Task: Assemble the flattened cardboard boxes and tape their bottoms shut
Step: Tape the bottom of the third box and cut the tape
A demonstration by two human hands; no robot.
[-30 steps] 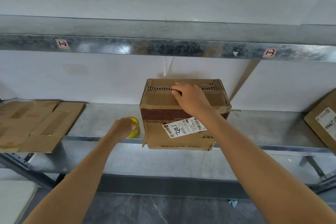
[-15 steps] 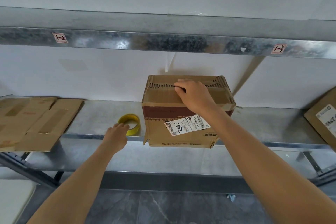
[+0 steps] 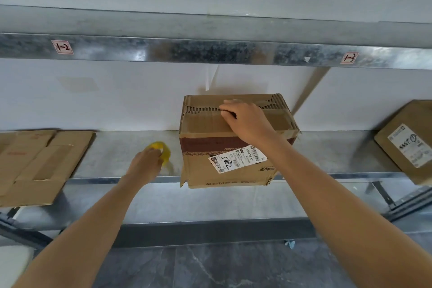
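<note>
Left hand [image 3: 146, 161], short of yellow tape roll [image 3: 163, 149] half second ago, now grips it (roll blurred, tilting up) at 9 o'clock of box [image 3: 210, 133] on shelf [image 3: 117, 147]. Right hand [image 3: 247, 121] curled on top flap seam, pinning flaps. Taping likely next.

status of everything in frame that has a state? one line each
upright box: assembled, standing at the front of the shelf, top flaps folded in
right hand: fingers curled over the box's flap seam
tape roll: left of the box, motion-blurred
left hand: at the tape roll; grip too blurred to tell
flattened cardboard: lying flat, unassembled
second box: closed, tilted, cut off by frame
</note>
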